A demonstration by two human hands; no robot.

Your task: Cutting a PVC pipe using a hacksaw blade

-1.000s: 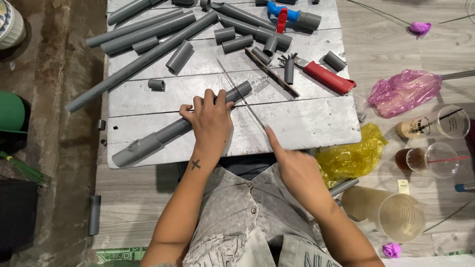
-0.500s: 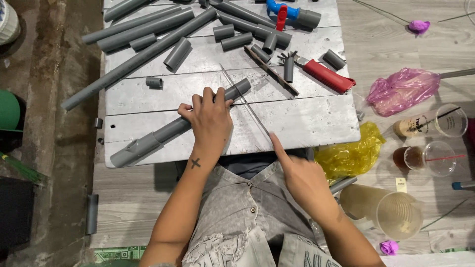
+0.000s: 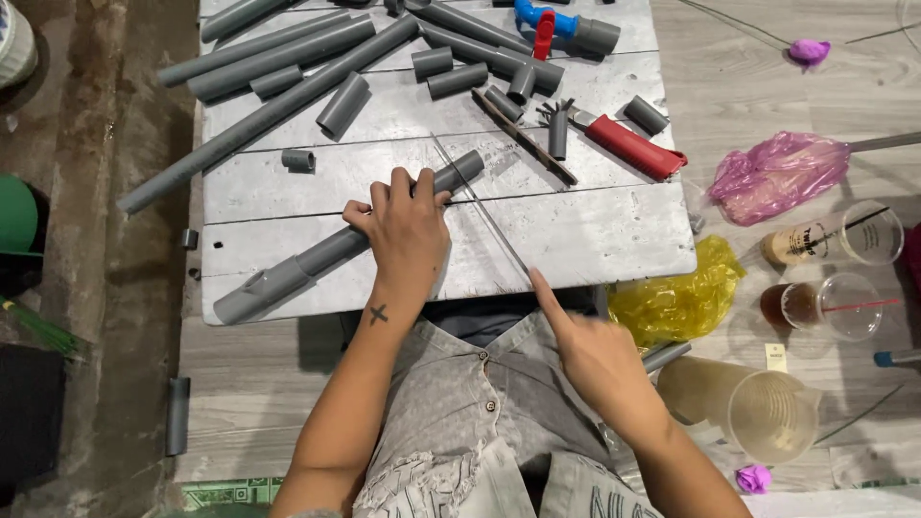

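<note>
Head view, looking down on a grey plank tabletop (image 3: 595, 230) strewn with cut pipe pieces. Left hand (image 3: 411, 230) lies palm-down across a long grey pipe (image 3: 317, 257), fingers wrapped over its top and pressing it flat against the planks; the pipe runs diagonally from the near-left corner of the tabletop up toward the centre, with its far end showing just beyond the fingertips. Right hand (image 3: 595, 355) is at the near edge of the tabletop, index finger extended and the other fingers curled loosely, holding nothing; its fingertip touches or sits just beside the near end of a thin metal blade (image 3: 480, 206) that crosses the pipe close to the left hand. Whether the fingertip presses on the blade cannot be told.

Step in hand, as judged: the pipe is pinned for cutting or marking, with the blade laid where it crosses the pipe. A next move would call for a firm hold by the left hand so the round pipe does not roll, and a proper grip on the blade by the right hand.

Beyond lie a red-handled cutter (image 3: 628, 146), a yellow bag (image 3: 672, 297) and 3 clear cups, among them an empty one (image 3: 767, 412).
</note>
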